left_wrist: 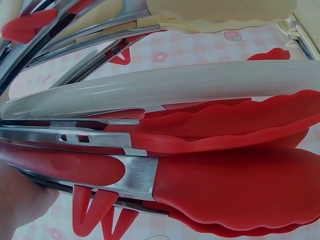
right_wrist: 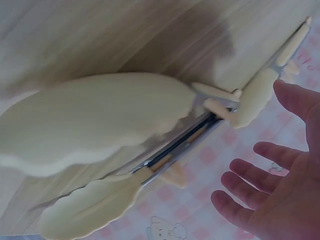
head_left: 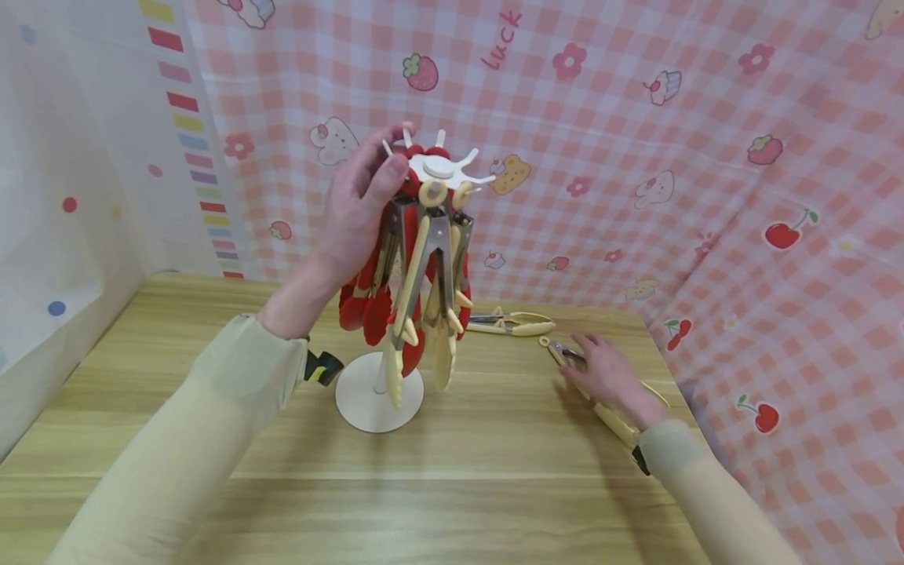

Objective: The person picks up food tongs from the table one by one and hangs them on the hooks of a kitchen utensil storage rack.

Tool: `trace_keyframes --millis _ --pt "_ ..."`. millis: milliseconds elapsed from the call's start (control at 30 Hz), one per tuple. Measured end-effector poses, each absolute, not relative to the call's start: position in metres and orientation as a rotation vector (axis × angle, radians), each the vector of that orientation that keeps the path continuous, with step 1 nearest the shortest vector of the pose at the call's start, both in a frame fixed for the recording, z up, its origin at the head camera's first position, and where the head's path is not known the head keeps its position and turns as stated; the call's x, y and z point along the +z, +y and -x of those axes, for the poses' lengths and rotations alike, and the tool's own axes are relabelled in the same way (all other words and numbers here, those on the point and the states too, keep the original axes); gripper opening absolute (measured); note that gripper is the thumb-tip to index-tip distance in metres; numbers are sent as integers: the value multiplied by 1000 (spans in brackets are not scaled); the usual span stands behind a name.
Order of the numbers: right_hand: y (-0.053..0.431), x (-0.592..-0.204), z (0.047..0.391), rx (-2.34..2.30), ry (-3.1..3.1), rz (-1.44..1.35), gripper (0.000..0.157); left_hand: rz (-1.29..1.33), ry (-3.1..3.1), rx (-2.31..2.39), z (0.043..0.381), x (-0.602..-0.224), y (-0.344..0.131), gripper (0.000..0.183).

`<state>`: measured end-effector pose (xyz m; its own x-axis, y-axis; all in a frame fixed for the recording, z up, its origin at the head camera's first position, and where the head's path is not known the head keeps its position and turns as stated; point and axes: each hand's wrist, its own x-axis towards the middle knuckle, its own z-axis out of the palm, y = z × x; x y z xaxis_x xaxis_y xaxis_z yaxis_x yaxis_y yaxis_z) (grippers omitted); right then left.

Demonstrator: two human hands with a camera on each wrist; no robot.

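A white rack point(head_left: 432, 166) with curved hooks around its top stands on a round base point(head_left: 363, 412). Red-tipped tongs point(left_wrist: 240, 185) and cream-tipped tongs point(head_left: 439, 235) hang from it all around. At the rack's upper left, my left hand point(head_left: 349, 212) grips its top edge, thumb in front and fingers behind, close to the red tongs' ends. Over on the right, my right hand point(head_left: 607, 373) hovers with loosely bent, spread fingers above a pair of cream tongs point(right_wrist: 100, 115) on the table. In the right wrist view, nothing lies between those fingers.
A second pair of cream tongs point(head_left: 530, 323) lies by the back edge of the wooden table point(head_left: 480, 502), right behind the rack. A pink checked curtain point(head_left: 600, 102) hangs behind and along the right side. White dotted cloth point(head_left: 63, 157) hangs at the left.
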<state>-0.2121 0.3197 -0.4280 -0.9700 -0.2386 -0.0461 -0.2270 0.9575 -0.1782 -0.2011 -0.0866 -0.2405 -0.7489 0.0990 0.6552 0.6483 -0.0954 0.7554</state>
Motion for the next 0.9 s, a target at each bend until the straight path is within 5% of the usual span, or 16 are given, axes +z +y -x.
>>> trace_keyframes --millis 567,900 --pt "331 -437 214 -42 2963 262 82 802 -1815 -1890 202 -241 -86 70" --pt "336 -440 217 13 2930 267 67 808 -1788 -1880 203 -242 -86 68"
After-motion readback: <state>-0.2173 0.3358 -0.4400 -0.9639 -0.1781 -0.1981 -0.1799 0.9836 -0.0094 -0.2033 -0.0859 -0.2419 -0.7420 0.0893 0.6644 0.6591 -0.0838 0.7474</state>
